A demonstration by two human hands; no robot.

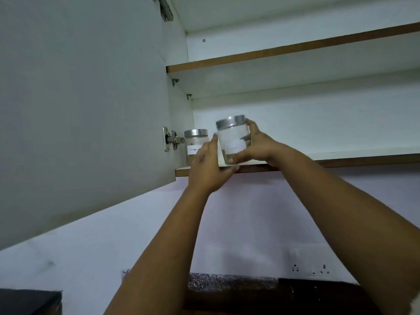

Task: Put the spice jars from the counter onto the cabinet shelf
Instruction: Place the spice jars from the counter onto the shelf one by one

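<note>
Two glass jars with metal lids were in view at the lower cabinet shelf. At the far left, the cabinet door stood open, with its hinge next to the first jar. That jar stood upright on the shelf at its left end and carried a white label with blurred writing. Just beside it, the left hand lay with straight fingers against the left side and bottom of the second jar. This jar was tilted slightly and sat at the front edge of the shelf; whether its base touched the board could not be determined. The right hand gripped its right side, fingers curled round the glass and thumb across the lower front. Further right, the shelf was bare. Below, wall sockets were set above a dark counter.
</note>
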